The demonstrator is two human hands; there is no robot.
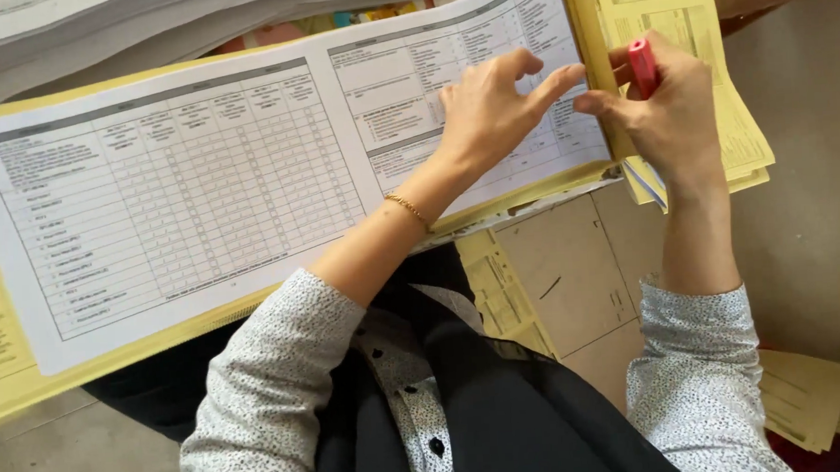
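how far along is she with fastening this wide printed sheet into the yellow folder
Done: the wide white printed table sheet lies flat on the open yellow card folder. In hand: the left hand presses its right edge, while the right hand holds a small red tool there. Left: whether that edge is fastened cannot be seen; more yellow papers lie beside.

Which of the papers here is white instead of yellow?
The wide sheet with printed tables under the left hand. The sheets by the right hand, which holds a red pen, are yellow.
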